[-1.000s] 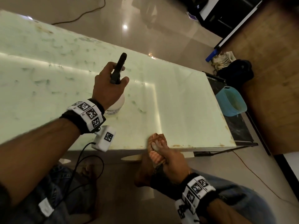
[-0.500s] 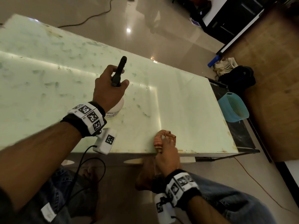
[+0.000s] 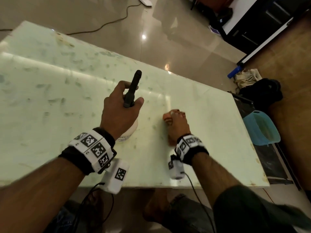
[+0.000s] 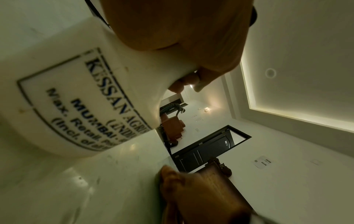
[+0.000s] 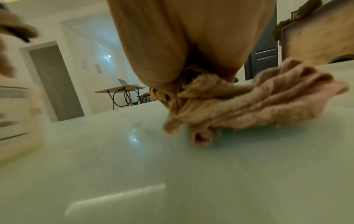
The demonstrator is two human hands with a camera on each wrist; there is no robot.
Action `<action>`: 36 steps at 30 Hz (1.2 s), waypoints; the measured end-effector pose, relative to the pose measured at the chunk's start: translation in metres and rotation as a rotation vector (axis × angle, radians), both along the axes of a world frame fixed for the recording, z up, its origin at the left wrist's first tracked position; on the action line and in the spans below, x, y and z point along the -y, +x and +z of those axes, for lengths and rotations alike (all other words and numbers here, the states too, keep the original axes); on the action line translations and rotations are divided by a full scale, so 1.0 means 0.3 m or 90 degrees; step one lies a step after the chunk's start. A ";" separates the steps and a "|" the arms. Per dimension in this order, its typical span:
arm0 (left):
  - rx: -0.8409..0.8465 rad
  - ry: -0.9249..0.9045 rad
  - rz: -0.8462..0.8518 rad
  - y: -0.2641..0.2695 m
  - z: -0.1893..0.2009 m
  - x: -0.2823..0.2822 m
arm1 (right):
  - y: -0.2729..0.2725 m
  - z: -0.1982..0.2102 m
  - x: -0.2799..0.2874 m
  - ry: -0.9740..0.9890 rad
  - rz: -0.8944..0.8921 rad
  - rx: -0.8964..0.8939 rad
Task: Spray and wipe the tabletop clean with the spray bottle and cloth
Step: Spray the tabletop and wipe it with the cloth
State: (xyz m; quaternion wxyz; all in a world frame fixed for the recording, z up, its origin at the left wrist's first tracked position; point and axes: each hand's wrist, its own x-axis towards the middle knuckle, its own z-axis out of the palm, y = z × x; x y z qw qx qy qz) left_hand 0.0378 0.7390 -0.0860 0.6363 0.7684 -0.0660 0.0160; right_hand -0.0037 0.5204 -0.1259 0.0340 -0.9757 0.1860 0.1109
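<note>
Left hand (image 3: 120, 113) wrapped around the black trigger head of the spray bottle (image 3: 130, 132), fingers curled tight about the neck, nozzle pointing away toward the far edge of the tabletop (image 3: 50, 101). White bottle body standing on the tabletop directly under that hand, printed label facing the left wrist camera. Right hand (image 3: 177, 126) just to the right of the spray bottle, fingers bunched down on the cloth (image 3: 168, 117) and gripping it, crumpled pinkish folds pressed flat against the tabletop and spilling out past the fingertips. Hand and cloth blurred in the head view.

Pale green glass tabletop smeared with streaks and droplets, thickest to the left of the spray bottle and toward the far edge; a bright strip of reflected light crossing it behind the bottle. Nothing between the cloth and the spray bottle but bare glass.

Off the tabletop to the right of the spray bottle: a blue plastic tub (image 3: 260, 130) on the floor beside the table's end, a dark bag (image 3: 262, 91) beyond it, a bundle of pale fabric (image 3: 247, 77) farther still. On the floor beyond the far edge, a cable (image 3: 107, 24).
</note>
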 end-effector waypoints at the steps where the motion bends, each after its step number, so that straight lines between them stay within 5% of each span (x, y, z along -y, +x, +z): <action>1: -0.002 0.003 -0.001 0.002 -0.003 -0.001 | 0.074 0.021 0.020 -0.015 0.034 -0.008; 11: 0.033 -0.014 -0.022 0.022 -0.033 0.003 | 0.570 0.086 0.210 -0.223 0.157 -0.088; 17: 0.066 -0.015 -0.042 0.026 -0.051 0.002 | 0.743 0.061 0.227 -0.099 0.090 0.049; 25: 0.081 -0.019 -0.046 0.019 -0.055 0.002 | 0.582 0.030 0.276 0.036 0.110 0.060; 36: 0.067 -0.001 -0.029 0.012 -0.044 -0.003 | -0.031 0.006 0.094 0.155 0.096 0.044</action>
